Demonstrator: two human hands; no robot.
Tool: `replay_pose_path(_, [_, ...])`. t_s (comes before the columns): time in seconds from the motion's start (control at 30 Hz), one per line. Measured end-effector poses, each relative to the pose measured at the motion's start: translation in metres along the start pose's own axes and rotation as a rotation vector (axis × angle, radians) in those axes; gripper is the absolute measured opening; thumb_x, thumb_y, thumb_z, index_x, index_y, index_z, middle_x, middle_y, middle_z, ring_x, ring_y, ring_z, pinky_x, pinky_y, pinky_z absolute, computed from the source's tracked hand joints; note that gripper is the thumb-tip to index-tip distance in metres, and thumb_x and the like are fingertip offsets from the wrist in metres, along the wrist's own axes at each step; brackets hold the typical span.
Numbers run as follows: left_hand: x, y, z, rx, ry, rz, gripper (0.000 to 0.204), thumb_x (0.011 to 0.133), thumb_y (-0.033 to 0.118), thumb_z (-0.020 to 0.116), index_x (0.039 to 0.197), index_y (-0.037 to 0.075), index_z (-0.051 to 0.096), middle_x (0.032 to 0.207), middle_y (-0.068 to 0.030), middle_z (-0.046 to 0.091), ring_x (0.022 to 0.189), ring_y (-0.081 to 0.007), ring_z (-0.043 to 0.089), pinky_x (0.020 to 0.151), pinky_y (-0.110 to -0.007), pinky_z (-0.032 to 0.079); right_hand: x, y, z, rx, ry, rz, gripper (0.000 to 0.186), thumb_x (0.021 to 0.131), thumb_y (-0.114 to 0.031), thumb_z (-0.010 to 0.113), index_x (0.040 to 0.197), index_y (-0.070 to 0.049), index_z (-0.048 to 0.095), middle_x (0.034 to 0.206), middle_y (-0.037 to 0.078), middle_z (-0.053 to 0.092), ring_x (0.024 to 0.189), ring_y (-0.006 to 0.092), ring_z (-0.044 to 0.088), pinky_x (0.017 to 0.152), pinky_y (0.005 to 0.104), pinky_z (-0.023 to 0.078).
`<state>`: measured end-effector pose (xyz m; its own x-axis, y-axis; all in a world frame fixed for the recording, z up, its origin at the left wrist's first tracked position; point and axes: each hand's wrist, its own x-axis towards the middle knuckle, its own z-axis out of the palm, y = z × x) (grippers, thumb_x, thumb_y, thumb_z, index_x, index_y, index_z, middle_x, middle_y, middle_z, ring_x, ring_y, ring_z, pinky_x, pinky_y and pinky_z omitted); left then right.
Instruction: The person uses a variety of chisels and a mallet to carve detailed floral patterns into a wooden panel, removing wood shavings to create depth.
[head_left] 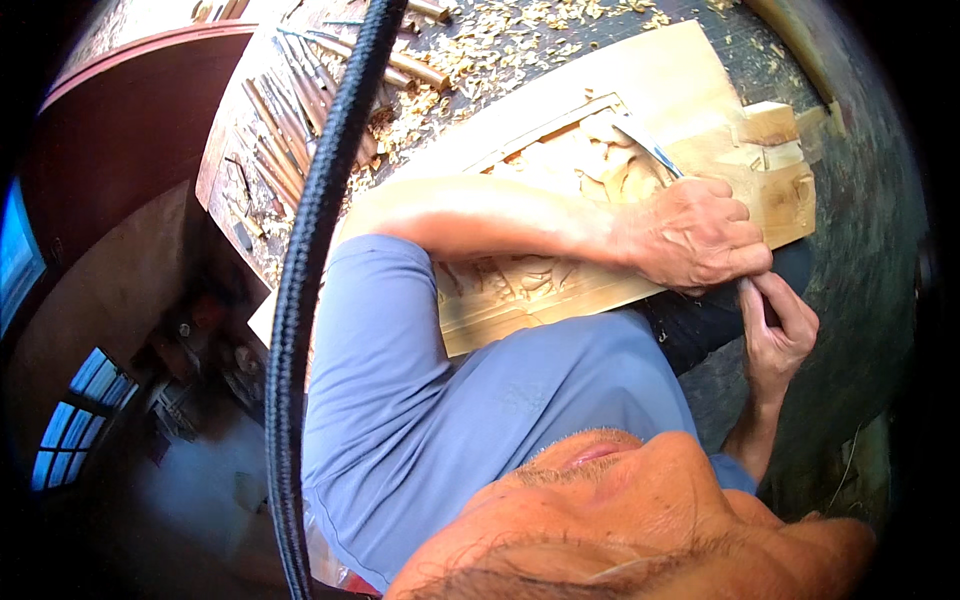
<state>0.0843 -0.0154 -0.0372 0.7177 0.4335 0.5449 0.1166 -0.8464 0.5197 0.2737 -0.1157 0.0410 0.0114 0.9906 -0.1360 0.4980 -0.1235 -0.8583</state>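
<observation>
My left hand (pixel 700 235) is closed around a chisel, its steel blade (pixel 645 145) pointing up-left over a pale carved wooden panel (pixel 700 80). The panel has relief carving inside a raised border and more carving along its lower part. My left forearm lies across it. My right hand (pixel 780 330) is just below my left, at the panel's lower right edge, fingers bent and pressed together by the left hand's little-finger side; what they hold, if anything, is hidden.
Several wooden-handled carving tools (pixel 280 130) lie among wood shavings (pixel 480 50) at the upper left of the bench. A dark braided cord (pixel 315 220) crosses the view. A stepped wood piece (pixel 770 130) sits at the panel's right. A dim room with windows (pixel 80 420) is at left.
</observation>
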Motion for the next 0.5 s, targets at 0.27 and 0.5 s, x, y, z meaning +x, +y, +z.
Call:
replay_pose_path(0.27, [-0.001, -0.002, -0.007, 0.001, -0.069, -0.017, 0.026, 0.082, 0.029, 0.072, 0.103, 0.016, 0.063, 0.088, 0.0013, 0.060, 0.081, -0.0184, 0.063, 0.070, -0.034, 0.046, 0.003, 0.001, 0.003, 0.006, -0.005, 0.020, 0.011, 0.094, 0.008, 0.080, 0.103, 0.005, 0.076, 0.083, 0.009, 0.071, 0.073, 0.0139, 0.066, 0.067, 0.0300, 0.052])
replay_pose_path(0.5, [-0.006, -0.001, -0.013, 0.001, 0.070, 0.117, 0.031, 0.083, 0.026, 0.071, 0.111, 0.015, 0.068, 0.085, 0.0035, 0.055, 0.075, -0.0155, 0.059, 0.065, -0.032, 0.045, 0.001, -0.011, 0.015, -0.181, 0.078, -0.382, 0.017, 0.088, 0.013, 0.081, 0.100, 0.003, 0.075, 0.080, 0.015, 0.067, 0.065, 0.0269, 0.068, 0.060, 0.0354, 0.051])
